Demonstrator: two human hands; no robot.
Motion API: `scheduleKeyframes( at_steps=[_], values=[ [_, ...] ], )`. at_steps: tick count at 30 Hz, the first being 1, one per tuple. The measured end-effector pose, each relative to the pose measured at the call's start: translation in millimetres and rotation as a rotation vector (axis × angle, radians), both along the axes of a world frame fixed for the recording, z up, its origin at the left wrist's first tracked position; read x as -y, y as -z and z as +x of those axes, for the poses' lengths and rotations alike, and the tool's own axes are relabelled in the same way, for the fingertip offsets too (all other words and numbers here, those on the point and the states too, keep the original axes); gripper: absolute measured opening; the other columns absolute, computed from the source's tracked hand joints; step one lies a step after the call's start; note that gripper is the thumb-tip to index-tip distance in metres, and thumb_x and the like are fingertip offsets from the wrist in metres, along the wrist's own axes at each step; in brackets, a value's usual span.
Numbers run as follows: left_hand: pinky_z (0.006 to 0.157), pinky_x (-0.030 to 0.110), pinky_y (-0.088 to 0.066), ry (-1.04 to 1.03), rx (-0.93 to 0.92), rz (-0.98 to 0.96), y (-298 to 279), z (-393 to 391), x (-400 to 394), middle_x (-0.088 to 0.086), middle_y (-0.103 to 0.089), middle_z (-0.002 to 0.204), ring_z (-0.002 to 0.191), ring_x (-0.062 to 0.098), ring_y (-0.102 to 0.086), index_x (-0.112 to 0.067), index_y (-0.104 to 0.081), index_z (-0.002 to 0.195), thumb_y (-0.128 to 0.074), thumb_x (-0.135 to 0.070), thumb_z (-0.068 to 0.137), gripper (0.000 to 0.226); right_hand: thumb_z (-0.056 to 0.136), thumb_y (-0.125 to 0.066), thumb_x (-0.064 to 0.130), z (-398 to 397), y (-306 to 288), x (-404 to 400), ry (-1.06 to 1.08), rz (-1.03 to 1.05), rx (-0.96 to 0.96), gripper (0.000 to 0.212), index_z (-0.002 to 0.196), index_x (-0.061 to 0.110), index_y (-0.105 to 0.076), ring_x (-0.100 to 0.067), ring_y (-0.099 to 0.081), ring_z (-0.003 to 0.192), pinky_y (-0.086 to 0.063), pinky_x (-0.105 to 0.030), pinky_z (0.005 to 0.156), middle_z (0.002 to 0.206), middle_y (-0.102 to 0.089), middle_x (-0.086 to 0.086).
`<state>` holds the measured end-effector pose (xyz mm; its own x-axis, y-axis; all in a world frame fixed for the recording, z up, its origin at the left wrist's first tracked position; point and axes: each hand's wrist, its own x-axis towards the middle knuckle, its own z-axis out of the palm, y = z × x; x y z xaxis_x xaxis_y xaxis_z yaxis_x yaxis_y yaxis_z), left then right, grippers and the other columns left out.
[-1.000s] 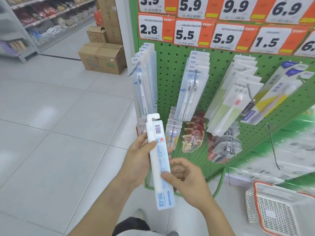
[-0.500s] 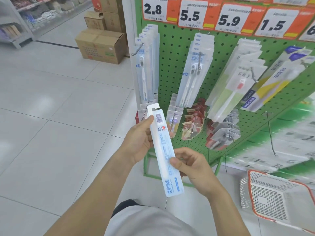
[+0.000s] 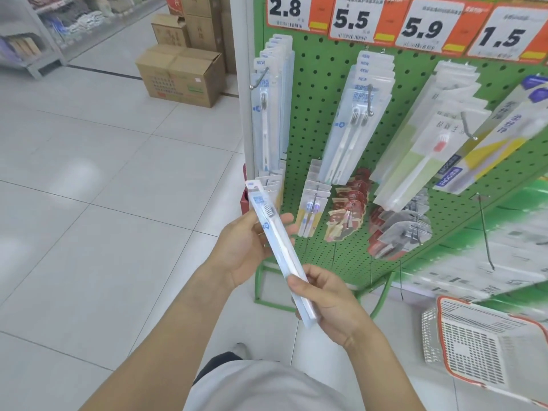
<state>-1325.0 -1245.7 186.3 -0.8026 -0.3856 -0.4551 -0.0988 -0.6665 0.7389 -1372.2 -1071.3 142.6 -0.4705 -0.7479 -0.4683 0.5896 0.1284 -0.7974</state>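
Between both hands, the clear toothbrush pack (image 3: pixel 278 250) shows dark bristles.

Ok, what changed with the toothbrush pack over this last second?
The long clear plastic toothbrush pack has been turned over. A second ago its barcoded back faced the camera; now its front shows, with the brush's dark bristles. The left hand still holds its upper part and the right hand its lower end; nothing was let go. The green pegboard rack looks unchanged.

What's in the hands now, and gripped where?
One toothbrush pack: left hand holds its upper half, behind the brush head; right hand grips its lower end.
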Motion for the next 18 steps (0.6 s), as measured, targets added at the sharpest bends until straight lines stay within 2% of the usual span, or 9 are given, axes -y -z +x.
scheduleKeyframes(
  at_steps=[3,6,10,11,13,15,18],
  values=[
    [0.093,0.050,-0.056,0.031,-0.033,-0.012,4,3,2,0.022,-0.068,0.126,0.120,0.041,-0.063,-0.004,-0.054,0.138,-0.041,-0.047,0.103,0.057,0.066,-0.092,0.032,5,1,8,0.133,0.090,-0.207,0.037,0.089,0.010,-0.071,-0.009,-0.058,0.064,-0.046,-0.018,0.060,0.072,-0.065,0.005],
    [0.085,0.041,-0.059,0.052,-0.066,-0.108,6,4,4,0.017,-0.069,0.127,0.117,0.034,-0.067,-0.001,-0.055,0.136,-0.044,-0.031,0.106,0.043,0.068,-0.084,0.036,6,1,11,0.163,0.101,-0.362,0.044,0.094,0.004,-0.071,-0.008,-0.062,0.066,-0.047,-0.016,0.060,0.075,-0.069,0.006],
    [0.078,0.036,-0.060,0.094,-0.101,-0.176,4,5,11,0.014,-0.069,0.128,0.113,0.032,-0.069,0.000,-0.053,0.137,-0.044,-0.024,0.106,0.041,0.089,-0.071,0.048,1,0,11,0.087,0.052,-0.372,0.046,0.098,0.003,-0.071,-0.012,-0.057,0.075,-0.044,-0.024,0.071,0.083,-0.066,-0.001],
    [0.077,0.035,-0.060,0.104,-0.104,-0.176,2,5,14,0.014,-0.069,0.128,0.113,0.032,-0.070,0.000,-0.053,0.137,-0.043,-0.024,0.106,0.041,0.091,-0.070,0.047,-2,0,12,0.066,0.045,-0.366,0.043,0.098,0.004,-0.072,-0.011,-0.056,0.075,-0.043,-0.025,0.071,0.082,-0.066,0.000],
    [0.077,0.036,-0.060,0.117,-0.108,-0.169,0,7,18,0.016,-0.069,0.127,0.111,0.034,-0.070,-0.002,-0.053,0.137,-0.043,-0.022,0.107,0.038,0.091,-0.068,0.033,-5,0,14,0.027,0.002,-0.317,0.032,0.103,0.003,-0.071,-0.011,-0.063,0.072,-0.050,-0.027,0.066,0.082,-0.072,-0.002],
    [0.080,0.040,-0.061,0.130,-0.110,-0.159,0,9,21,0.019,-0.068,0.128,0.112,0.037,-0.069,-0.005,-0.053,0.136,-0.045,-0.019,0.106,0.035,0.089,-0.069,0.023,-6,3,16,-0.007,-0.024,-0.302,0.027,0.106,0.002,-0.070,-0.018,-0.070,0.073,-0.055,-0.031,0.063,0.086,-0.076,-0.013],
    [0.084,0.043,-0.059,0.156,-0.117,-0.162,1,11,26,0.023,-0.063,0.132,0.115,0.037,-0.067,-0.003,-0.055,0.135,-0.048,-0.016,0.105,0.034,0.091,-0.073,0.019,-9,11,19,-0.045,-0.024,-0.355,0.019,0.101,0.004,-0.070,-0.026,-0.071,0.079,-0.057,-0.037,0.068,0.092,-0.075,-0.025]
  ],
)
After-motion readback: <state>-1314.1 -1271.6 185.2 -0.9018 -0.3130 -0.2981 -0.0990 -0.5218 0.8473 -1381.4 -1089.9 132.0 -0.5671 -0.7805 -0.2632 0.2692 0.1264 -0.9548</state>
